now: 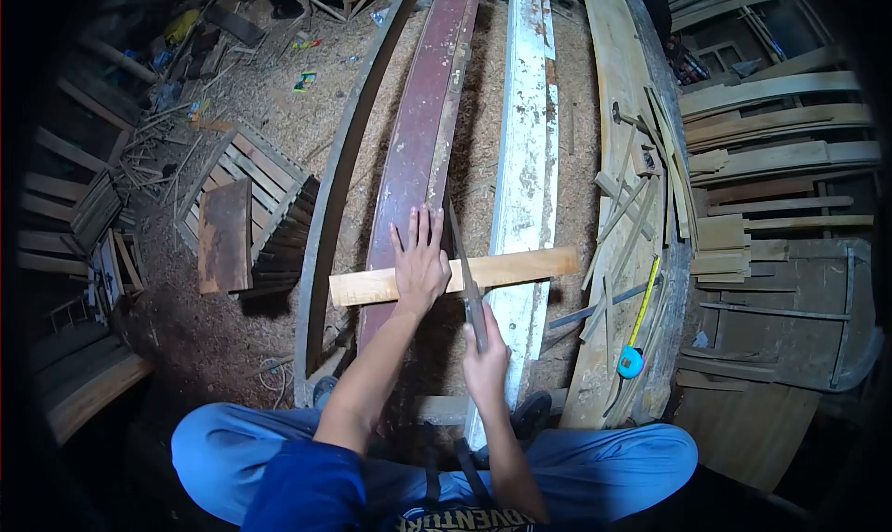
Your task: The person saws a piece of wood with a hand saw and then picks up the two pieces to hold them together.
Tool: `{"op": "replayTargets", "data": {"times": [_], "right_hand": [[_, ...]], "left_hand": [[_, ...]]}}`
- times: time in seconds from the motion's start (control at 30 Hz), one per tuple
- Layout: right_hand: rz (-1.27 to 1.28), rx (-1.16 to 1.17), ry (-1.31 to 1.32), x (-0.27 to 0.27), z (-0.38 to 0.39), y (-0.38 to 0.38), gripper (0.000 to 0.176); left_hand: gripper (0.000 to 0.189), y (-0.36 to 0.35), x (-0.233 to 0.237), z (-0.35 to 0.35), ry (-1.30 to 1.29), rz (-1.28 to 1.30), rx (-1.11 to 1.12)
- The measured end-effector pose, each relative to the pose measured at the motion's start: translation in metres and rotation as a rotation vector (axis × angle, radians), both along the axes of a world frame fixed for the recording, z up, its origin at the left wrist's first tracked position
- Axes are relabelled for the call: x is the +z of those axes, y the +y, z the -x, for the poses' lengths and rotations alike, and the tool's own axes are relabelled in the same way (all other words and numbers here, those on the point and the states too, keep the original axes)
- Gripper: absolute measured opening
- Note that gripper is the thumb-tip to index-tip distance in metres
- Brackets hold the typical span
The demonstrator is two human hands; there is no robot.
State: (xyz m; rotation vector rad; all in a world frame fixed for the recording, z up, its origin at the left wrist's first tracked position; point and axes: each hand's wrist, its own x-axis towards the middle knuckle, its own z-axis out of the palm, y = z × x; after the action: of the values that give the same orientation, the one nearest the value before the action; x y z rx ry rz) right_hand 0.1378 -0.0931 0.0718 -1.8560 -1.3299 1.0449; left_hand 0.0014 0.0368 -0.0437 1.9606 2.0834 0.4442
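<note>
A short pale wooden board (520,267) lies crosswise over a dark red plank (413,151) and a worn white plank (525,151). My left hand (423,267) presses flat on the board's left part, fingers spread and pointing away from me. In my right hand (486,355) is the handle of a handsaw (467,272). The saw's narrow blade crosses the board just right of my left hand, between the two planks. Whether its teeth have cut into the wood cannot be made out.
On the right, a long plank (609,95) carries a hammer (627,117), thin wood strips and a blue tape measure (631,363) with its yellow tape drawn out. A slatted crate (269,183) stands at left. Boards are stacked at far right (780,114). Wood shavings cover the floor.
</note>
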Motion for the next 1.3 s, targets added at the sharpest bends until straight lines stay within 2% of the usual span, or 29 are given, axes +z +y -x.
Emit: {"op": "replayTargets", "data": {"times": [0.03, 0.17, 0.2, 0.3, 0.43, 0.5, 0.57, 0.63, 0.7, 0.73, 0.87, 0.97, 1.0, 1.1, 1.13, 1.17, 1.23, 1.3], "right_hand": [[0.001, 0.011, 0.013, -0.002, 0.000, 0.009, 0.050], [0.020, -0.016, -0.006, 0.028, -0.011, -0.042, 0.048], [-0.066, 0.028, -0.093, 0.015, -0.005, -0.028, 0.048], [0.018, 0.018, -0.004, 0.002, 0.006, 0.020, 0.048], [-0.042, 0.017, -0.008, 0.021, -0.016, -0.053, 0.047], [-0.044, 0.000, -0.033, 0.014, -0.001, -0.029, 0.047], [0.111, -0.022, -0.003, 0.011, 0.009, 0.006, 0.049], [0.126, -0.003, -0.001, 0.012, -0.009, -0.025, 0.049], [-0.053, 0.027, -0.007, 0.021, -0.018, -0.060, 0.047], [-0.058, 0.041, -0.085, 0.020, -0.020, -0.063, 0.047], [0.125, 0.006, -0.042, 0.002, 0.002, 0.008, 0.047], [0.004, 0.014, -0.091, 0.020, -0.009, -0.048, 0.047], [-0.005, 0.005, -0.005, 0.032, -0.013, -0.065, 0.049], [-0.033, -0.019, -0.026, 0.012, -0.010, -0.045, 0.048], [0.133, -0.033, 0.010, 0.010, -0.004, -0.011, 0.049], [0.026, 0.019, -0.013, -0.006, 0.000, 0.013, 0.050], [-0.016, 0.002, -0.008, -0.008, 0.002, 0.005, 0.051], [-0.114, 0.016, -0.047, -0.005, -0.012, -0.050, 0.050]], "left_hand": [[0.079, 0.007, 0.003, 0.001, 0.019, -0.005, 0.027], [0.079, 0.008, 0.000, -0.004, 0.049, -0.012, 0.051], [0.079, 0.007, 0.000, -0.005, 0.054, -0.008, 0.042], [0.079, 0.004, -0.002, -0.002, -0.005, -0.043, 0.044], [0.077, 0.007, 0.000, -0.006, 0.051, 0.012, 0.104], [0.076, 0.003, -0.003, -0.010, 0.024, -0.046, 0.094], [0.076, 0.006, -0.002, -0.005, 0.035, -0.055, 0.103], [0.075, 0.004, 0.000, -0.009, 0.036, -0.061, 0.114], [0.073, 0.008, -0.001, -0.006, 0.067, 0.010, 0.119], [0.078, 0.006, -0.004, -0.009, 0.103, 0.033, 0.115], [0.078, 0.002, -0.006, -0.010, 0.073, -0.017, 0.107], [0.077, 0.013, -0.001, -0.005, 0.105, -0.027, 0.134], [0.076, 0.013, -0.002, -0.006, 0.122, -0.020, 0.143], [0.076, 0.008, -0.008, -0.011, 0.117, -0.069, 0.126], [0.075, 0.009, -0.004, -0.011, 0.100, -0.074, 0.144], [0.074, 0.003, -0.001, -0.012, 0.085, -0.070, 0.148], [0.074, 0.005, 0.007, -0.007, 0.093, -0.039, 0.147], [0.073, 0.015, 0.006, -0.007, 0.076, -0.005, 0.176]]}}
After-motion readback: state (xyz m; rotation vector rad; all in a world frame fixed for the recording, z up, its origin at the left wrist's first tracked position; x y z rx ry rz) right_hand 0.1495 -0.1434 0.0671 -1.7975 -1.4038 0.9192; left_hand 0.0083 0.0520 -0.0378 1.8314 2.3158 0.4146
